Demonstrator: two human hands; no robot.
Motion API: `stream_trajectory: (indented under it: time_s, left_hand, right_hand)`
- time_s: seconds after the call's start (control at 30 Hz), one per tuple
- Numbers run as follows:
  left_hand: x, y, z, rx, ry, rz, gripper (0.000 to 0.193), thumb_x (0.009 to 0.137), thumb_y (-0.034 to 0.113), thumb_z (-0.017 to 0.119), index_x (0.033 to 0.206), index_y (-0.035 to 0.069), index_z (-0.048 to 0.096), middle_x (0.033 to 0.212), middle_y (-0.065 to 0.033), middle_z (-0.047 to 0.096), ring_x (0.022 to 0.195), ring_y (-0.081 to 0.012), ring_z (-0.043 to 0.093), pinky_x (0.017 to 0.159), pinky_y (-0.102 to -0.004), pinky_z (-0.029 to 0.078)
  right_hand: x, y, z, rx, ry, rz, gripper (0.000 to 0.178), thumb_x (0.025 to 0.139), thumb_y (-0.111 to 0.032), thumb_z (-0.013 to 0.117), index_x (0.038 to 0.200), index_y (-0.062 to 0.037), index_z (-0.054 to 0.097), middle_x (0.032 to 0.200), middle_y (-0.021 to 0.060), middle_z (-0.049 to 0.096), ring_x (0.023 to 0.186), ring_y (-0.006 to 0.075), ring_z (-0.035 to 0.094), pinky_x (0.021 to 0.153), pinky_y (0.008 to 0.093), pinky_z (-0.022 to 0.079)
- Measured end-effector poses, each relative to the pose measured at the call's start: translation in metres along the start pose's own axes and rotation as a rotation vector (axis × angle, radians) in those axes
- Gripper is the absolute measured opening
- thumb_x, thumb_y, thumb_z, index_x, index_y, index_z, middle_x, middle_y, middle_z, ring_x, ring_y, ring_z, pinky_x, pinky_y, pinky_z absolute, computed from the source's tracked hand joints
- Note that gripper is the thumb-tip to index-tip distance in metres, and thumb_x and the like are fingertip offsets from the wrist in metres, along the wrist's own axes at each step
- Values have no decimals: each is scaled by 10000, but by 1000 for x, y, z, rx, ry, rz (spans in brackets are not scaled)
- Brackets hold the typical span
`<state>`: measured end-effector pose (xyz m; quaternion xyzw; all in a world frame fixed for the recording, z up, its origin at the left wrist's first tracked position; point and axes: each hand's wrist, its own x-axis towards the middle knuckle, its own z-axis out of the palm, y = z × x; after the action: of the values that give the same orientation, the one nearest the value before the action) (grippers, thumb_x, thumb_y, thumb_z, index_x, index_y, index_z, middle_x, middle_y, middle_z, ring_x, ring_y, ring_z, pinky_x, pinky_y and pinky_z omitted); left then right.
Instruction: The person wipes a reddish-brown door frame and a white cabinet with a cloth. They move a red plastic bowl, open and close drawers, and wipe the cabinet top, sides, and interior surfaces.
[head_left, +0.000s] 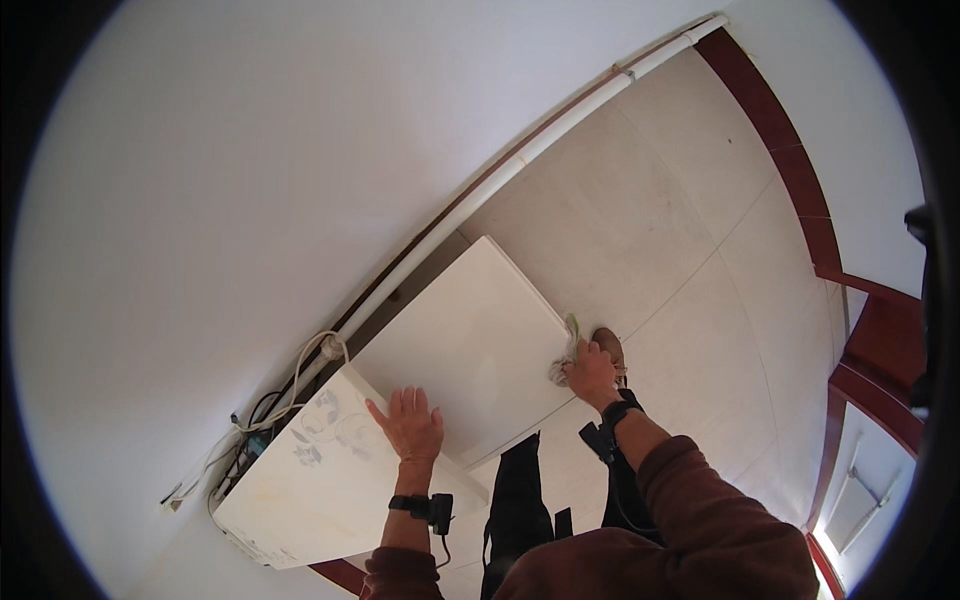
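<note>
My left hand (412,428) lies with fingers spread at the border between two white box-like units. One of them, nearer and to the left, has a pale top with a grey floral pattern (325,430). The other has a plain white top (465,320) and reaches out to the right, away from the wall. At that plain top's right corner, my right hand (592,375) is closed on a crumpled greyish-white cloth (559,372) with a green part sticking up. The cloth's underside and what it touches are partly hidden by my fingers.
A white pipe (480,190) runs along the base of the wall behind the units. Loose cables (245,430) lie between wall and floral unit. My brown shoe (608,345) stands on the pale tiled floor (690,260). Dark red skirting (785,150) borders the right side.
</note>
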<state>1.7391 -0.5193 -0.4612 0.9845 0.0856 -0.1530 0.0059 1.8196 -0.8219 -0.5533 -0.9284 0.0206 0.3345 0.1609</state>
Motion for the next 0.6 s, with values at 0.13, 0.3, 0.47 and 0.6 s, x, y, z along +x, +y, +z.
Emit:
stream_trajectory:
  time_s: [0.13, 0.3, 0.47, 0.6]
  left_hand:
    - [23, 40, 32, -196, 91, -115, 714, 742, 355, 713, 1341, 96, 423, 1437, -128, 350, 1315, -390, 320, 1071, -637, 170]
    - [75, 48, 91, -448, -51, -991, 845, 837, 477, 623, 1475, 125, 194, 1511, -240, 161, 1353, -509, 176, 1025, -643, 249]
    - [106, 49, 126, -443, -110, -1125, 884, 861, 660, 417, 1494, 134, 95, 1540, -214, 62, 1379, -507, 71, 974, -715, 237]
    - [119, 82, 124, -361, -56, -1301, 926, 852, 751, 274, 1497, 121, 61, 1558, -167, 16, 1386, -502, 33, 968, -742, 199]
  right_hand:
    - [2, 8, -1, 43, -31, -46, 465, 756, -225, 676, 1120, -13, 479, 1064, 202, 533, 925, 438, 542, 743, 532, 485]
    - [20, 37, -7, 198, -191, -122, 371, 816, -252, 625, 1074, 1, 542, 1044, 200, 562, 931, 396, 576, 774, 478, 491]
    - [47, 85, 5, 716, -470, -7, 329, 858, -275, 547, 983, 26, 586, 963, 235, 606, 913, 411, 584, 800, 473, 471]
    - [67, 117, 47, 392, -402, -179, 223, 877, -170, 487, 934, 19, 591, 834, 203, 630, 820, 382, 621, 746, 446, 493]
